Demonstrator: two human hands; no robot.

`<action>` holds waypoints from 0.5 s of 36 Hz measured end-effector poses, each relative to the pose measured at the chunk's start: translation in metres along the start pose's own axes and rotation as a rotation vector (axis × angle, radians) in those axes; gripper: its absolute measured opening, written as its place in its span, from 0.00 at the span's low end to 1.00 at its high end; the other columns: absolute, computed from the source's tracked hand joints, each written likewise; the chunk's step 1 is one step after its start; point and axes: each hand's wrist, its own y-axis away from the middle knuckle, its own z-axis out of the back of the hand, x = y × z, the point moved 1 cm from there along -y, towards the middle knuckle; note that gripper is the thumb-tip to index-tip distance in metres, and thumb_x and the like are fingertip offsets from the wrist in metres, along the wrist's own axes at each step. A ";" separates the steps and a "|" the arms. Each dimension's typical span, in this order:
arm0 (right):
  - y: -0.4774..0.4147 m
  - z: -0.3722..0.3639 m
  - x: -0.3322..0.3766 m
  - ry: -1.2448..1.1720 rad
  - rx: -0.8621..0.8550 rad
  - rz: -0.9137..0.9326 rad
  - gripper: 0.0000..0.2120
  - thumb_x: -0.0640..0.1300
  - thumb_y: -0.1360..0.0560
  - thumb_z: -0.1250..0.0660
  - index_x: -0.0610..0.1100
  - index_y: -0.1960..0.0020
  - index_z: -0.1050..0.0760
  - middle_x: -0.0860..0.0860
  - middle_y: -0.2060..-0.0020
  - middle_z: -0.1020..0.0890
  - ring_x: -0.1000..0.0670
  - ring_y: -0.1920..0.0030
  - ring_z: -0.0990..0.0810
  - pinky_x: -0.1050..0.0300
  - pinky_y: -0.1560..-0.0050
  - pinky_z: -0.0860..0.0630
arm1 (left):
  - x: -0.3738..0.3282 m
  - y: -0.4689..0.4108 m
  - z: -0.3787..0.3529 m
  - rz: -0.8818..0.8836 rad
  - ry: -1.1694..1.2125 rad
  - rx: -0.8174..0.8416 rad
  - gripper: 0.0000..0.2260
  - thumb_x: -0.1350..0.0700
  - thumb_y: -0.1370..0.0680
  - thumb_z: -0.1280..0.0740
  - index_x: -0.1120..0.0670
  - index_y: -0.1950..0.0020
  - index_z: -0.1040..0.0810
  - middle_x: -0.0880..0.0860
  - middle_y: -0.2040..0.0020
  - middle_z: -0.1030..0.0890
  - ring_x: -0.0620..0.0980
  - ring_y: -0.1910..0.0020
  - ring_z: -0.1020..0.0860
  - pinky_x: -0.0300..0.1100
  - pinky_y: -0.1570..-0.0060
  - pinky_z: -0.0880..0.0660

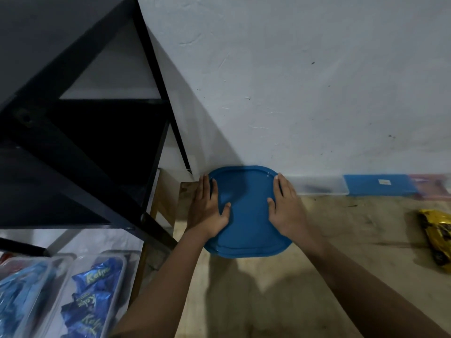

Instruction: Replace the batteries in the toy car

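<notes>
- Both hands lie flat on the blue lid [247, 215] of a container at the back left of the wooden table [329, 276]. The left hand [208, 211] covers its left edge and the right hand [286, 211] its right edge.
- Neither hand is closed around anything. The fingers are stretched out along the lid's sides with the thumbs pointing inward over its top, pressing or bracing rather than clamping.
- Whether the lid is being pushed on or worked loose cannot be told, and the container's body under it is hidden.
- The toy car [438, 236], gold with dark parts, lies well apart at the table's right edge, partly cut off by the frame, and neither hand touches it.
- My reading is that the task has barely begun: the car looks unopened, no batteries or tools show, and removal, swap and closing are all left.
- Count: two hands, one blue lid and one toy car. Along the wall there is one clear box [322, 185] and one flat blue case [380, 185].
- To the left there is one black shelf frame [80, 152]. Two clear tubs of blue wrapped packets [94, 296] sit below it.
</notes>
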 end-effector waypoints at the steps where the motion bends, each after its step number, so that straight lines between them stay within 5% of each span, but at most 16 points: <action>1: 0.001 0.000 0.000 0.003 -0.002 0.007 0.29 0.47 0.19 0.49 0.39 0.24 0.56 0.46 0.23 0.53 0.48 0.24 0.54 0.63 0.29 0.59 | 0.000 0.000 0.001 0.002 0.004 0.004 0.33 0.42 0.20 0.48 0.56 0.23 0.59 0.55 0.23 0.64 0.51 0.25 0.66 0.43 0.27 0.61; 11: 0.001 0.007 0.000 0.024 0.067 0.023 0.28 0.49 0.18 0.54 0.39 0.25 0.62 0.47 0.24 0.60 0.50 0.24 0.60 0.60 0.26 0.59 | -0.003 0.003 0.003 0.001 -0.027 -0.007 0.33 0.41 0.20 0.49 0.56 0.23 0.60 0.56 0.24 0.66 0.52 0.25 0.66 0.43 0.27 0.61; 14: 0.004 0.004 -0.002 0.041 0.041 0.025 0.30 0.55 0.20 0.64 0.38 0.25 0.60 0.47 0.24 0.58 0.50 0.24 0.58 0.59 0.25 0.55 | -0.002 0.002 0.005 0.023 -0.039 0.006 0.33 0.40 0.20 0.51 0.55 0.23 0.61 0.55 0.24 0.66 0.52 0.25 0.65 0.42 0.27 0.59; 17: -0.002 -0.006 -0.012 0.113 -0.148 0.115 0.36 0.57 0.22 0.70 0.36 0.27 0.44 0.45 0.25 0.43 0.47 0.27 0.42 0.58 0.31 0.39 | 0.000 0.000 -0.008 -0.032 -0.026 -0.113 0.33 0.39 0.21 0.52 0.59 0.23 0.46 0.60 0.23 0.55 0.54 0.23 0.54 0.40 0.28 0.49; 18: -0.005 -0.012 -0.015 0.126 -0.190 0.153 0.33 0.56 0.21 0.67 0.36 0.26 0.45 0.45 0.25 0.45 0.47 0.28 0.42 0.59 0.30 0.42 | 0.003 -0.002 -0.015 -0.077 -0.076 -0.183 0.33 0.38 0.22 0.53 0.60 0.27 0.38 0.61 0.25 0.45 0.54 0.23 0.50 0.40 0.30 0.43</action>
